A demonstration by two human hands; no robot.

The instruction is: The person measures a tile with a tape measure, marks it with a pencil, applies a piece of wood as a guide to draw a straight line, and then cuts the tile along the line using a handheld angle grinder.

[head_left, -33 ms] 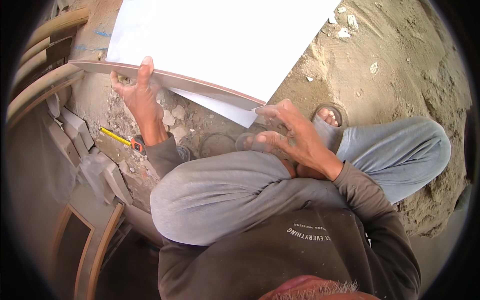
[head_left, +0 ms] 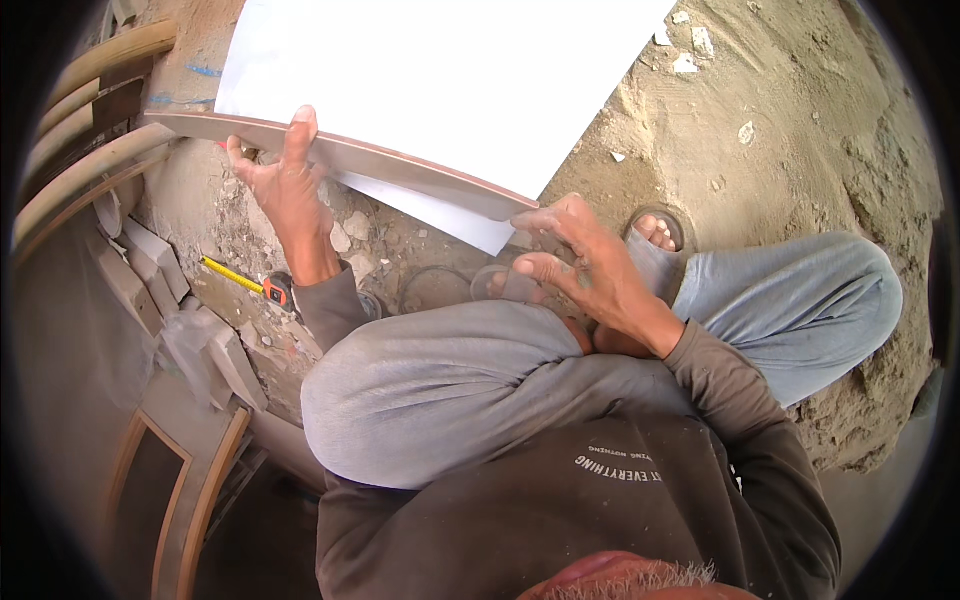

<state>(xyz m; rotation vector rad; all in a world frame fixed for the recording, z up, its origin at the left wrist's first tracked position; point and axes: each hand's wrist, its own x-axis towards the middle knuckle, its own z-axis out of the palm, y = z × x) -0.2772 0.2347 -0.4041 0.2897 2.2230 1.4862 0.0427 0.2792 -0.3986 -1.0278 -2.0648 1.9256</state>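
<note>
A long, thin grey-brown strip with a reddish edge (head_left: 400, 172), probably tile, stands on edge across a large white sheet or slab (head_left: 430, 80). My left hand (head_left: 287, 195) grips it left of its middle, with the thumb over the top edge and fingers partly hidden behind. At the strip's right end is my right hand (head_left: 590, 260), its fingertips at or touching the corner. The thumb is held apart from the fingers and nothing lies between them. A white corner of the sheet shows below the strip.
A tape measure (head_left: 277, 290) with yellow blade out lies on rubble to the left. Wooden poles (head_left: 95, 180) and stacked grey blocks (head_left: 235, 365) stand at the left. My crossed legs (head_left: 430, 390) are close in front. Sandy ground with white chips (head_left: 684, 64) spreads to the right.
The strip has shifted slightly to the right, its left end also rising a little in view. My left hand has moved with it. My right hand stays almost in place.
</note>
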